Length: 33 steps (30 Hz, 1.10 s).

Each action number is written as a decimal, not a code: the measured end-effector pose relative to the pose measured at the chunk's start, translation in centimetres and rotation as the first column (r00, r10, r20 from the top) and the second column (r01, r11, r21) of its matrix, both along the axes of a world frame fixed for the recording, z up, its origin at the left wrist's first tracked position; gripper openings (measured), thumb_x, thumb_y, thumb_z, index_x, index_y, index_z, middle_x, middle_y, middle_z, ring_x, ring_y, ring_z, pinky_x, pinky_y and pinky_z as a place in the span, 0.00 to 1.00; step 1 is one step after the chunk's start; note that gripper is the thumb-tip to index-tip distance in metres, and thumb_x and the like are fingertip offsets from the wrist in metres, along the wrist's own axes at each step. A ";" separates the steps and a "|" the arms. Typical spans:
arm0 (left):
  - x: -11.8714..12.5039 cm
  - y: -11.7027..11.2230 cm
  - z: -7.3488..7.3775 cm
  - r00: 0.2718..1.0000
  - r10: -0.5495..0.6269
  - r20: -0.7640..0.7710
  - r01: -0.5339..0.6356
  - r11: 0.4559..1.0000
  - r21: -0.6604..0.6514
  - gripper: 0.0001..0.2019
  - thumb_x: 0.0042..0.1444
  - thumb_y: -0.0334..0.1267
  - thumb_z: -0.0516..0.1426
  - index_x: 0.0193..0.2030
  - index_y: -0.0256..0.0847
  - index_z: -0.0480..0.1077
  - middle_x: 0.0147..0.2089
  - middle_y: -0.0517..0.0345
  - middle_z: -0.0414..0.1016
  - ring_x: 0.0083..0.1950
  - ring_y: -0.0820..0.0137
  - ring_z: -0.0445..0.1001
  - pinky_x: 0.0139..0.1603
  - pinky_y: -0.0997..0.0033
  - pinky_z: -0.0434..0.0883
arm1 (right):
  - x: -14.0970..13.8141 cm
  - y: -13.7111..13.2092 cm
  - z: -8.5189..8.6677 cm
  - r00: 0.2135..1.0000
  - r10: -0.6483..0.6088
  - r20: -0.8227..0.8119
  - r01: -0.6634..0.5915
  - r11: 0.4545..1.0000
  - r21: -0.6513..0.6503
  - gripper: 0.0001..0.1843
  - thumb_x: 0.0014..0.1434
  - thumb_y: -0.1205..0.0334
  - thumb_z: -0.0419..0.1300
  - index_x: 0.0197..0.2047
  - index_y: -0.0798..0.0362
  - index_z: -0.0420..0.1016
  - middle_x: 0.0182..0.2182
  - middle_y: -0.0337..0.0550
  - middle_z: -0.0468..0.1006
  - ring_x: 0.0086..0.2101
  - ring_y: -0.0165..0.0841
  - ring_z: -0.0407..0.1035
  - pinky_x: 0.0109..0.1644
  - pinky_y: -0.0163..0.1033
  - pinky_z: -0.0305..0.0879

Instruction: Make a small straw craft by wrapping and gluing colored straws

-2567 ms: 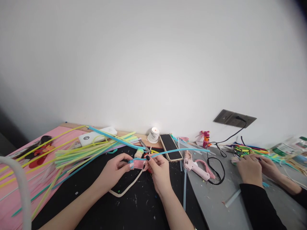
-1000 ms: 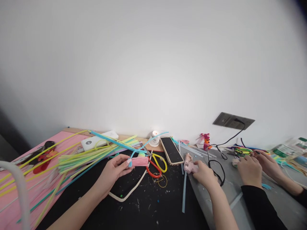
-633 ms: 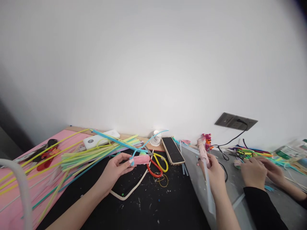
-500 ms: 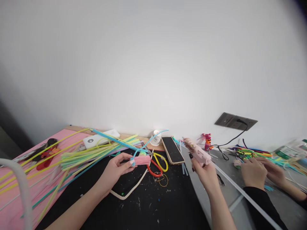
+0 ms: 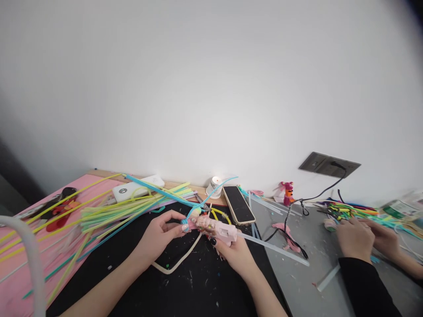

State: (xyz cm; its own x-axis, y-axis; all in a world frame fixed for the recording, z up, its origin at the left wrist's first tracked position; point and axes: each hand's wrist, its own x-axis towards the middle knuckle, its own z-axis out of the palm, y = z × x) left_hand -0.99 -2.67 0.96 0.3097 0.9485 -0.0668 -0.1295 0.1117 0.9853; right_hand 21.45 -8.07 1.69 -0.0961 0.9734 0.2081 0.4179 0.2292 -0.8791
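My left hand [image 5: 158, 235] pinches a small pink roll wound with a blue pipe cleaner [image 5: 211, 190] that curls up toward the wall. The roll itself is mostly hidden behind the glue gun. My right hand [image 5: 236, 253] grips a pink hot glue gun [image 5: 218, 229] with its nozzle pointing left against the roll. A clear glue stick [image 5: 277, 251] juts from the gun's back to the right, and its black cord [image 5: 287, 235] trails over the grey mat.
A heap of coloured pipe cleaners [image 5: 125, 207] lies at the left over a pink mat [image 5: 20, 264]. A phone [image 5: 238, 204], lit candle cup [image 5: 213, 186], white power bank [image 5: 135, 188] and scissors handles [image 5: 222, 215] sit nearby. Another person's hands [image 5: 363, 237] work at the right.
My right hand left the roll, reached right, picked up the glue gun from the grey mat and brought it left to the roll. My left hand stayed holding the roll.
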 end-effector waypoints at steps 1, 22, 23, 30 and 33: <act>0.0 0.0 -0.1 1.000 -0.009 -0.003 0.009 1.000 0.005 0.16 0.46 0.43 0.65 0.39 0.39 0.70 0.33 0.58 0.79 0.38 0.66 0.77 0.45 0.62 0.75 | -0.1 0.0 0.0 1.000 0.024 0.000 -0.024 1.000 -0.003 0.15 0.54 0.60 0.60 0.45 0.53 0.78 0.30 0.43 0.79 0.27 0.33 0.69 0.29 0.35 0.67; 0.0 -0.1 -0.1 0.999 -0.032 -0.021 0.032 0.999 0.013 0.14 0.46 0.42 0.65 0.38 0.41 0.70 0.30 0.60 0.78 0.38 0.65 0.77 0.43 0.65 0.73 | -0.6 -0.1 0.6 0.997 0.074 0.027 -0.074 0.997 0.005 0.16 0.56 0.62 0.57 0.48 0.52 0.77 0.33 0.42 0.80 0.28 0.34 0.70 0.32 0.36 0.68; 0.1 -0.1 -0.1 0.999 -0.030 -0.026 0.030 0.999 0.011 0.14 0.46 0.42 0.65 0.39 0.41 0.70 0.31 0.59 0.78 0.38 0.65 0.77 0.43 0.65 0.73 | -0.7 -0.1 0.7 0.997 0.078 0.022 -0.078 0.997 0.007 0.17 0.56 0.62 0.57 0.49 0.52 0.76 0.35 0.42 0.80 0.29 0.35 0.71 0.33 0.36 0.69; 0.2 -0.1 0.2 0.999 0.008 -0.046 -0.007 1.000 0.010 0.15 0.44 0.43 0.65 0.37 0.39 0.72 0.32 0.57 0.79 0.37 0.63 0.78 0.43 0.62 0.75 | -0.5 -0.1 0.4 0.997 0.067 0.042 -0.068 0.998 0.008 0.17 0.56 0.62 0.57 0.48 0.52 0.76 0.32 0.42 0.79 0.29 0.35 0.71 0.33 0.37 0.69; 0.2 -0.1 0.4 0.999 0.024 -0.045 -0.024 1.000 -0.007 0.16 0.43 0.44 0.66 0.37 0.38 0.72 0.33 0.56 0.80 0.37 0.62 0.78 0.43 0.60 0.76 | -0.3 -0.1 0.3 0.996 0.066 0.066 -0.068 0.997 0.037 0.13 0.56 0.62 0.57 0.44 0.52 0.78 0.31 0.41 0.79 0.28 0.34 0.70 0.33 0.36 0.68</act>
State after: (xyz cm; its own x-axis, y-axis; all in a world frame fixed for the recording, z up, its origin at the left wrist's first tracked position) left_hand -0.82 -2.78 1.33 0.2834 0.9550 -0.0870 -0.0877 0.1161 0.9894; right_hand 21.14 -8.19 1.97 -0.1755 0.9555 0.2372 0.4561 0.2924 -0.8405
